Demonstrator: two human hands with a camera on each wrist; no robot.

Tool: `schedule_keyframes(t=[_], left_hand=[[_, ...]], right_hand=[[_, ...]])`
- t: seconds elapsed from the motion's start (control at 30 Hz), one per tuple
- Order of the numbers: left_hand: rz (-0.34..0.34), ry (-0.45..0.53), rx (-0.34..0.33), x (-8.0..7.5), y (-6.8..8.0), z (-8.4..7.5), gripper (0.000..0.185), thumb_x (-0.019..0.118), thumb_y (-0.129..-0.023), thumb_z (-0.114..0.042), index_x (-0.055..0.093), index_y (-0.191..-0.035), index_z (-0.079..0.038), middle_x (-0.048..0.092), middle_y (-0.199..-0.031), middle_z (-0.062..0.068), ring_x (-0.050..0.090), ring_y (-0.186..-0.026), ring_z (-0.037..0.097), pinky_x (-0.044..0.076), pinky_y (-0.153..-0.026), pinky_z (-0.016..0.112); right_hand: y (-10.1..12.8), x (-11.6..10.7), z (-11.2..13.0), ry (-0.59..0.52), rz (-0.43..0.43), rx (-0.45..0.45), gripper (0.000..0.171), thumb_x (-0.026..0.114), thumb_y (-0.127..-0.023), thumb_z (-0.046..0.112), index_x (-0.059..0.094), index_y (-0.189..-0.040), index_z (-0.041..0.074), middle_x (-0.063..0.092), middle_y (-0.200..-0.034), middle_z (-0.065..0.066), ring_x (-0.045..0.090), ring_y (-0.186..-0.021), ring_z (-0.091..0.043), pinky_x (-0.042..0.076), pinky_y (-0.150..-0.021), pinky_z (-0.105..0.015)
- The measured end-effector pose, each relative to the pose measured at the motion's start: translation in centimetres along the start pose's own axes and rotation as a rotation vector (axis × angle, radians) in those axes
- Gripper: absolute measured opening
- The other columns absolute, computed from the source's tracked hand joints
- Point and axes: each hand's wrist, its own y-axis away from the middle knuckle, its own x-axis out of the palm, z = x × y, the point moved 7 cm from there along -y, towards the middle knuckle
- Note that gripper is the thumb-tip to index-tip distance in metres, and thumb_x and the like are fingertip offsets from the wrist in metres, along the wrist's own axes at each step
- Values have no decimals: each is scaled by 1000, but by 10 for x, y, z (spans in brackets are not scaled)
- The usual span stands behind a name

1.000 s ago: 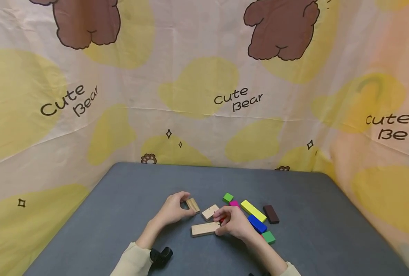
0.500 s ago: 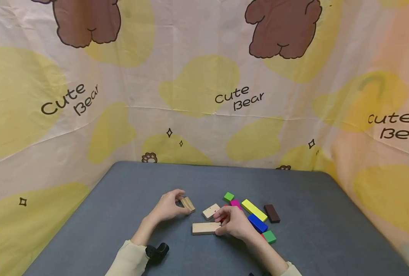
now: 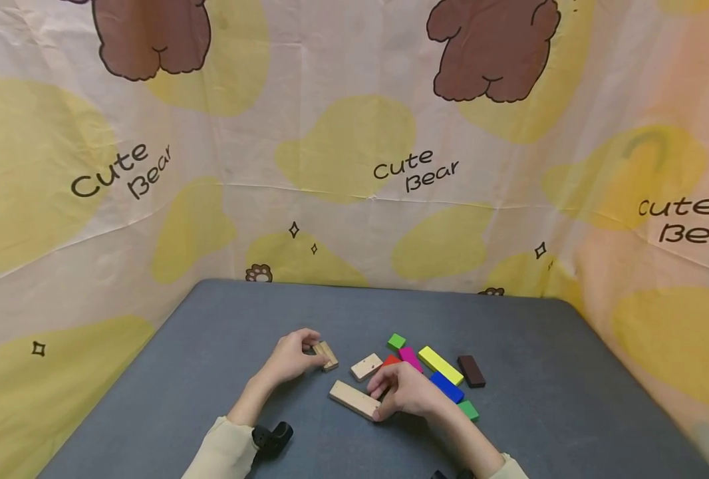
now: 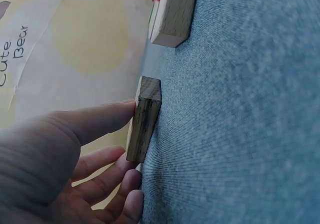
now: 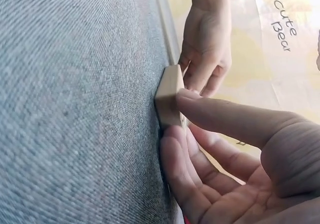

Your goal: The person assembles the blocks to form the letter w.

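- Lower centre of the head view, on the grey tabletop (image 3: 211, 372): long plain wooden block (image 3: 354, 399), lying flat and angled; right hand (image 3: 405, 391) pinches its right end, thumb and fingers (image 5: 210, 115) curled over the edge.
- Just left of centre: small wooden block (image 3: 326, 354), pinched by the left hand (image 3: 291, 358), thumb on one face, fingers (image 4: 107, 156) on the other.
- Between the hands: drilled wooden block (image 3: 366, 366), untouched.
- Right of centre, loose: green cube (image 3: 396, 342), magenta block (image 3: 410, 358), yellow bar (image 3: 440, 365), blue block (image 3: 447, 387), dark brown block (image 3: 471, 371).
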Motion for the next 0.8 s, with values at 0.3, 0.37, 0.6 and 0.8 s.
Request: schedule_keyframes(t=[0.3,0.37,0.6,0.8], left_hand=[[-12,-15,-12,-1,1,1,43,82,-82,-22,66,-118,-3,65,-107,7,59,-102,25,48,-86,45],[-11,-17,-5,-1,1,1,44,82,-82,-22,66,-118,-2,65,-107,7,59,-102,26,48,-86,46],[-9,-6,8,-2,0,-1,44,83,-81,-23,67,-117,-3,67,-108,6,61,-101,25,47,-87,46],[4,5,12,-1,-2,-1,43,83,-82,-23,68,-117,-5,67,-109,4,61,-101,24,48,-86,46]], right_hand=[[0,8,-3,-20,59,28,32,83,-69,-10,70,-96,1,67,-84,-11,63,-76,-20,54,-65,-30],[0,10,-2,-22,67,28,32,83,-69,-10,70,-96,2,67,-84,-11,63,-76,-20,53,-65,-30],[2,17,4,-14,81,-8,31,81,-69,-13,70,-95,1,67,-82,-12,63,-74,-18,51,-62,-27],[2,22,5,3,71,-32,30,82,-69,-12,71,-93,2,66,-79,-11,62,-71,-17,51,-61,-26]])
